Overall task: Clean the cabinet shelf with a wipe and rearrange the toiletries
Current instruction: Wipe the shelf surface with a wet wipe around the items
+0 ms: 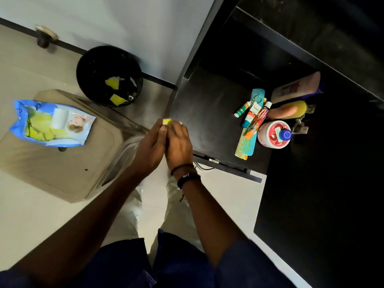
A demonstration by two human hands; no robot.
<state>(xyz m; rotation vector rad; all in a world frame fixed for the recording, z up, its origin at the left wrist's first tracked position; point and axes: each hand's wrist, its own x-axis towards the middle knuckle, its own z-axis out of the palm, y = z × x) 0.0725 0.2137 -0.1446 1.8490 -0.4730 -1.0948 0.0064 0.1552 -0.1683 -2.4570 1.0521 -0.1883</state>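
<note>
Yellow wipe was pinched jointly at the fingertips of left hand and right hand, fingers curled close. The cabinet shelf was noted at 3 o'clock, right hand nearer; toiletries were clustered farther along.

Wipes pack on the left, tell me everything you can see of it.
The wipes pack is a soft, crumpled pouch of blue and white plastic film with a printed picture on its front. A white sticker flap sits near its middle. It is open, and yellow-green wipes bunch up in the opening. It lies flat, slightly askew, on a beige plastic top, near that top's far left corner. Nothing else touches it.
</note>
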